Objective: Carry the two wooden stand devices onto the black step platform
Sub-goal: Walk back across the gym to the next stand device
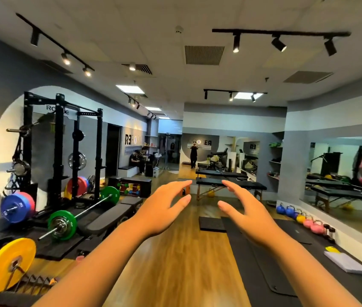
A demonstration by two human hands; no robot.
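Both hands (206, 209) wide open, empty, apart.

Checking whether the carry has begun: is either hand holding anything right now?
No, the left hand and the right hand are both open and empty, fingers spread in mid-air above the wooden floor.

We look out from the person's head, facing straight down a long gym room, with the wooden floor (175, 251) close below us.

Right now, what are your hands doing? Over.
Left hand open, empty. Right hand open, empty. Wooden stands not in sight. Wood floor ahead, mats on the right.
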